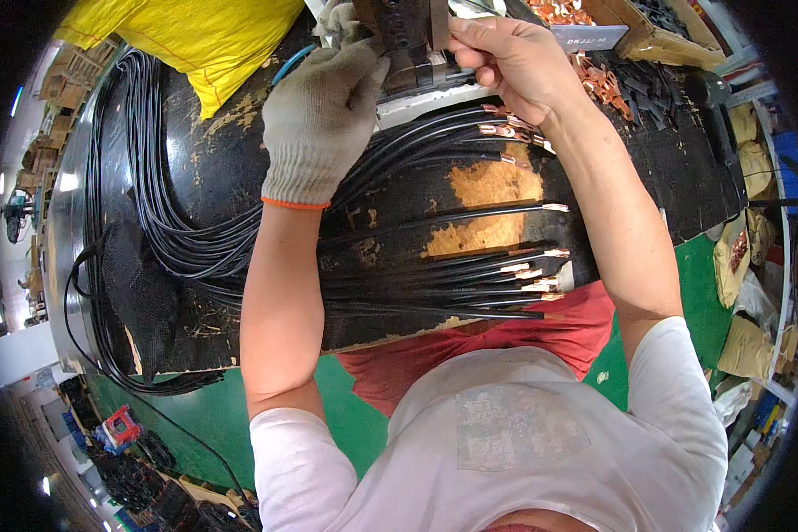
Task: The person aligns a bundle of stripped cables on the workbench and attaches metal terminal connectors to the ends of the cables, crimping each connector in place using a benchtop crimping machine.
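Observation:
A dark metal press or crimping machine [405, 40] stands at the top middle of the table. My left hand [324, 111], in a grey knitted glove with an orange cuff, is curled at its left side. Whatever the glove grips is hidden. My bare right hand [514, 62] is at the machine's right side, thumb and forefinger pinched together; what is between them is too hidden to name. Below both hands lie black cables [452, 130] with copper lugs [503, 131] on their right ends. Nearer me, more black cables [452, 273] end in bare copper strands.
Loose copper lugs [601, 86] and black sleeves [652, 97] lie right of my right hand, beside a cardboard box [669, 35] of parts. A yellow sack [199, 44] sits at the back left. Long cable loops [155, 177] run along the table's left side, over the green floor [683, 275].

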A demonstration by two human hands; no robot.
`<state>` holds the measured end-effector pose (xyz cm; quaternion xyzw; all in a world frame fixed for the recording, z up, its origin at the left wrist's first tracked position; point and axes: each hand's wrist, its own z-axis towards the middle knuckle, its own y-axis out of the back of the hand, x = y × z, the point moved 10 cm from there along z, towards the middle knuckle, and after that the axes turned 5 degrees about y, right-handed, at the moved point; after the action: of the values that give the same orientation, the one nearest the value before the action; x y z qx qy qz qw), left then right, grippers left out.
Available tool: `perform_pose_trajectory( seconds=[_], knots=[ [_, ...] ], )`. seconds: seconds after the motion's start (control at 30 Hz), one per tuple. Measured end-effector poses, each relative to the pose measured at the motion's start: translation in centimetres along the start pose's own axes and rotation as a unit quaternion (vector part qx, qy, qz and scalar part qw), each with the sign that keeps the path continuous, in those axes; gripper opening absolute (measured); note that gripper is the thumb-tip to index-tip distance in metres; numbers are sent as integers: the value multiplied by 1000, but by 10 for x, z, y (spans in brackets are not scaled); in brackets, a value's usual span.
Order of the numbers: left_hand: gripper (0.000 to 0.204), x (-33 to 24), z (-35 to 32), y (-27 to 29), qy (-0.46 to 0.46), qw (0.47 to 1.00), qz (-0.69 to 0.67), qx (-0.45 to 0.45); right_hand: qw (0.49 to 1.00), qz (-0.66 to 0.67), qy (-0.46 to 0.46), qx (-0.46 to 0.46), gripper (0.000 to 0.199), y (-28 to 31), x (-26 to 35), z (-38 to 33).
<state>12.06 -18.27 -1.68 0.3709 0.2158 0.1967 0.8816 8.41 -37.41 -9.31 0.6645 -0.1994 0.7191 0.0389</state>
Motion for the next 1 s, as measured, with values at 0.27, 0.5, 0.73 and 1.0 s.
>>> perform_pose_trajectory(
  seconds=[0.27, 0.5, 0.73, 1.0],
  knots=[
    [13, -4, -8, 10, 0, 999, -44, -4, 954, -288, 60, 51, 22, 7, 49, -41],
    [27, -78, -29, 14, -29, 987, -50, 150, 702, -625, 175, 292, 21, -21, 32, -139],
    [28, -91, -50, -18, 37, 946, -194, 258, 824, -492, 225, 169, 20, -3, 72, -123],
    [23, -93, -34, 1, -38, 984, -87, 154, 958, -284, -23, 9, 39, 38, 36, -116]
  ],
)
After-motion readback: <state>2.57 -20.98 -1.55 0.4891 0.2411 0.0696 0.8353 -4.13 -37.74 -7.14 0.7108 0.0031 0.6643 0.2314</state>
